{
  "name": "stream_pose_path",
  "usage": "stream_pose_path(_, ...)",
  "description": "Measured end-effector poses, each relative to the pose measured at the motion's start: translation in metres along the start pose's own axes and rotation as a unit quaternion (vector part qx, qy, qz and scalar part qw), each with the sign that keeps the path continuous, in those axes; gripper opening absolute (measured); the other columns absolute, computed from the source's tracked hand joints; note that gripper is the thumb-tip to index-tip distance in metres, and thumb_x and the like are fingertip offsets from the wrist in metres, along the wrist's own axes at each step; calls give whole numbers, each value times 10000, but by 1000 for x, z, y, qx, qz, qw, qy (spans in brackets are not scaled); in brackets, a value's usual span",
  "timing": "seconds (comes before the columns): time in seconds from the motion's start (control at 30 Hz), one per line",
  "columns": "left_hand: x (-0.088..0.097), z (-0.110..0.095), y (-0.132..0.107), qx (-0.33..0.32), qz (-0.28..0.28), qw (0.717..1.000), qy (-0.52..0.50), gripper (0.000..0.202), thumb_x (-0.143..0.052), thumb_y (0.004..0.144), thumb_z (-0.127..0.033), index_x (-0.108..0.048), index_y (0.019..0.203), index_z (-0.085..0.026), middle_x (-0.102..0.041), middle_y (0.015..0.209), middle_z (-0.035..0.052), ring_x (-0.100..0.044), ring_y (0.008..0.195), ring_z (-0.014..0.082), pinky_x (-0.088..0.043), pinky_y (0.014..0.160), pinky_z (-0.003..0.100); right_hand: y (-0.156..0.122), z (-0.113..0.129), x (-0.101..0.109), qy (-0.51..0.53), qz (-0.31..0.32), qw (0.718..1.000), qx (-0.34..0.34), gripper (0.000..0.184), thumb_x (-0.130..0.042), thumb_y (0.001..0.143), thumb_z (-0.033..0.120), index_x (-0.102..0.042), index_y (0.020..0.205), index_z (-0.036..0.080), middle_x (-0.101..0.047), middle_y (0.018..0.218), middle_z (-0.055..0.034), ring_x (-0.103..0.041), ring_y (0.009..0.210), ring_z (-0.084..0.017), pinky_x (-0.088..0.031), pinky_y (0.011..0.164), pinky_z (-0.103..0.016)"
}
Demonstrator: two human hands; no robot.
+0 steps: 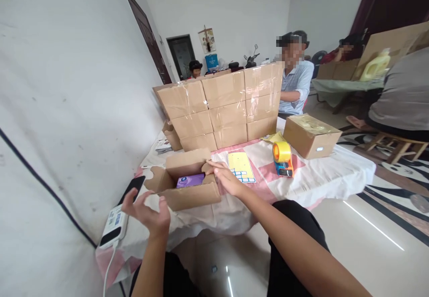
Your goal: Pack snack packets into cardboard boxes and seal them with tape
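An open cardboard box (191, 198) stands on the near part of the table, its flaps up. Inside it lies a purple package (190, 181). At the box's right end, my right hand (228, 178) touches the side flap with stretched-out fingers. My left hand (149, 212) is raised just off the box's near left corner, fingers spread and holding nothing. To the right of the box lies a yellow sheet of stickers (241, 165), some with blue edges. Farther right stands a tape dispenser (283, 165) with a roll of yellow tape (281, 151).
Stacked taped cartons (228, 105) form a wall across the table. A closed carton (311, 136) sits at the right. At the left edge lies a white power strip (114, 227) with a cable. A person in a light shirt (296, 82) sits behind the stack; others are farther off.
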State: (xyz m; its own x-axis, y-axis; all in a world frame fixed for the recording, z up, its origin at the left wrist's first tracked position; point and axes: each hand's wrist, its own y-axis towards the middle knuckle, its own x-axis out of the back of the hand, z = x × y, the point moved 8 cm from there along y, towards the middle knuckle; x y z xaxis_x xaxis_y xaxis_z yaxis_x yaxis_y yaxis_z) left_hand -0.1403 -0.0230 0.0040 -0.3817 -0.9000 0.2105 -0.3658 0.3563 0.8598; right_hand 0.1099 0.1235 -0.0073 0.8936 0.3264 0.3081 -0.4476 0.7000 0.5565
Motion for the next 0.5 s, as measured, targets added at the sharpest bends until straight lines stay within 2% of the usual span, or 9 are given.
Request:
stream_pose_path(0.03,-1,9,2,32,11,999,-42,523,-559,874,-320,-422,1369,-219,-366,1493,181,-377,1410,330,-421,1063,527,1,1,-4,-12,5,1000,2,604,-258,1034,587,-755,1032,245,-596,1409,-63,-438,1362,-251,-295,1179,-469)
stream_pose_path(0.1,-7,21,7,70,41,990,-117,633,-530,916,-385,-272,1479,-255,-315,1569,172,-366,1450,302,-454,1066,479,5,0,-8,-24,0,1000,1,630,-241,1030,602,-754,1003,238,-630,1345,-73,-477,1316,-251,-318,1158,-459)
stream_pose_path(0.17,-12,29,12,97,54,982,-150,698,-567,910,-426,-237,1505,-272,-203,1641,169,-279,1506,301,-441,1095,456,8,-1,-8,-22,-10,1000,4,623,-241,1033,592,-749,989,235,-656,1286,-76,-513,1275,-248,-336,1140,-451)
stream_pose_path(0.2,-13,33,13,111,48,980,-156,721,-589,899,-439,-241,1507,-267,-193,1647,177,-278,1507,304,-438,1100,453,9,-2,-7,-15,-15,1000,6,612,-243,1037,579,-746,984,234,-665,1264,-76,-527,1258,-246,-342,1133,-449)
stream_pose_path(0.27,-19,40,14,138,71,974,-163,703,-609,888,-450,-309,1487,-237,-357,1573,200,-415,1432,304,-445,1090,457,9,-3,-6,3,-22,1000,4,578,-250,1044,541,-736,982,235,-678,1227,-78,-547,1237,-240,-347,1129,-445)
stream_pose_path(0.33,-29,46,13,163,113,969,-150,636,-645,862,-448,-452,1415,-200,-611,1328,169,-585,1259,286,-450,1080,462,9,-7,-3,21,-36,999,-9,489,-317,1031,515,-718,1045,236,-655,1269,-83,-530,1267,-239,-341,1139,-441)
stream_pose_path(0.37,-31,49,13,175,118,967,-141,613,-663,846,-444,-504,1380,-188,-676,1192,135,-635,1165,270,-458,1067,457,9,-10,-2,31,-45,998,-26,434,-374,1010,509,-698,1113,239,-622,1329,-85,-506,1300,-242,-336,1145,-440)
stream_pose_path(0.43,-32,56,13,203,82,966,-136,580,-670,830,-424,-555,1342,-177,-699,1057,88,-665,1051,239,-490,1021,427,11,-20,-2,62,-52,993,-84,427,-506,941,499,-621,1276,259,-526,1456,-84,-445,1369,-251,-340,1145,-439)
stream_pose_path(0.5,-34,59,14,217,50,966,-131,492,-620,842,-377,-599,1293,-181,-681,1102,89,-661,1023,222,-521,955,387,14,-31,-5,122,-40,980,-150,540,-553,900,492,-522,1398,286,-476,1509,-82,-429,1393,-250,-365,1124,-438)
